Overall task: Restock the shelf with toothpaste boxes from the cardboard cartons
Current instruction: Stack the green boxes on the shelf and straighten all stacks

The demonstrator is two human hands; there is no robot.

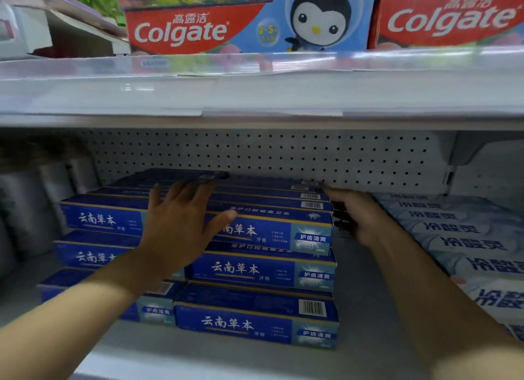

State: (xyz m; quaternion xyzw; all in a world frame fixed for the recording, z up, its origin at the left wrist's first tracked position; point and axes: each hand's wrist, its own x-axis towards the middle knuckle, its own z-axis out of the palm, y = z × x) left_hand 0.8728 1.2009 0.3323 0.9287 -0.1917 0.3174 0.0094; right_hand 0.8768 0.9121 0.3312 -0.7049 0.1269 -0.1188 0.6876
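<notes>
Two shelf levels of white metal: lower shelf [365, 308] with perforated back panel [283, 155], upper level carrying red Colgate cartons [198, 25]. Stacked blue toothpaste boxes [255, 269], three layers, mid-shelf, front faces outward; one dark box [181, 175] lying across the back of the top layer. Pale grey-blue boxes [459, 238], slanted row, just right of the blue stack. Left hand [181, 218]: fingers spread and straight, flat on the top layer, fingertips at the dark box. Right hand [354, 212]: at the stack's right end, fingers curled toward the box ends; grasp cannot be told.
</notes>
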